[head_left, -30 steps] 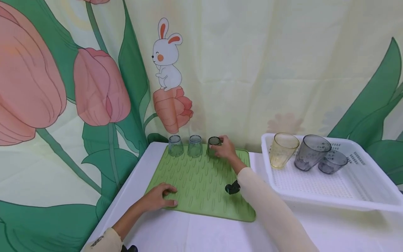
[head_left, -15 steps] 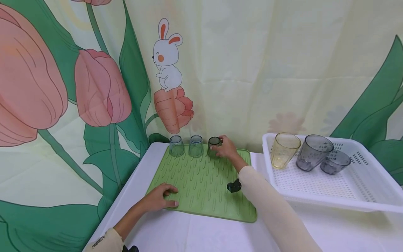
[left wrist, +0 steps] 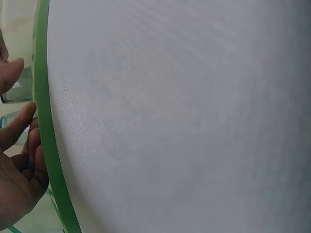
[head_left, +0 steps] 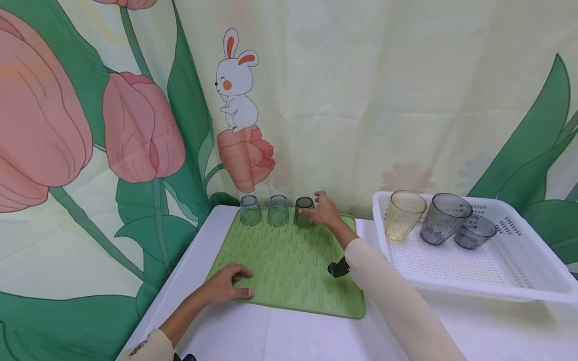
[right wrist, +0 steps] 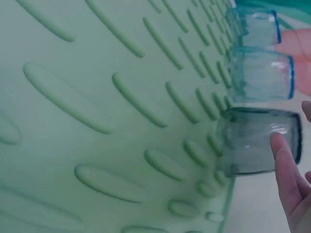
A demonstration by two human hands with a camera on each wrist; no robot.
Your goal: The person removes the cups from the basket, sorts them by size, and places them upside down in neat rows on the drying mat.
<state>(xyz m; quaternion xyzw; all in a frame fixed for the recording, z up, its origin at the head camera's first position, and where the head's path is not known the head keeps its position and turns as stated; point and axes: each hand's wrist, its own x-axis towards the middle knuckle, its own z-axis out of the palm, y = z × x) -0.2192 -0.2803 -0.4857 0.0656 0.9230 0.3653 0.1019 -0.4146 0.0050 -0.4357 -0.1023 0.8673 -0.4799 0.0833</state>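
Note:
A dark grey glass (head_left: 304,202) stands at the back of the green ridged mat (head_left: 289,265). Beside it my right hand (head_left: 326,210) has its fingers spread, the thumb in front of the glass and the index finger lifted off near the rim. In the right wrist view, a finger (right wrist: 286,170) lies over the side of the grey glass (right wrist: 248,145); whether it touches is hard to tell. Two bluish glasses, a middle one (head_left: 278,210) and a left one (head_left: 250,210), complete the row. My left hand (head_left: 226,284) rests, loosely bent, on the mat's front left edge.
To the right, a white perforated basket (head_left: 456,286) holds a yellow glass (head_left: 405,218), a tall grey glass (head_left: 444,220) and a short grey cup (head_left: 475,233). A printed curtain (head_left: 334,100) hangs close behind the mat. White cloth (head_left: 253,331) covers the table.
My right hand's fingers have spread away from the dark grey glass, which stays where it stood. The left hand has kept its place; the head view has shifted slightly.

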